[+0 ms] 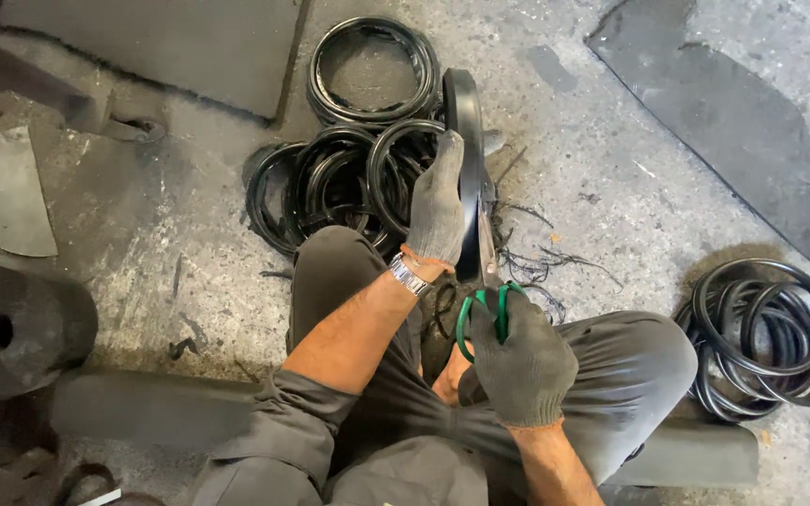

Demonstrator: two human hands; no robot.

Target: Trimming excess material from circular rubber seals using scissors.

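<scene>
My left hand [438, 201], in a grey knit glove with a metal watch at the wrist, grips a black rubber ring [466, 117] held upright on its edge in front of my knees. My right hand [522, 361], also gloved, is closed through the green handles of a pair of scissors [487, 281]. The blades point up along the ring's right edge. Thin black rubber trimmings [546, 262] lie on the floor just right of the ring.
A heap of black rubber rings [349, 178] lies on the concrete floor beyond my left hand, with another pile [766, 337] at the right. Dark rubber sheets [724, 103] lie at the back. A black cylindrical block [16, 333] sits at the left.
</scene>
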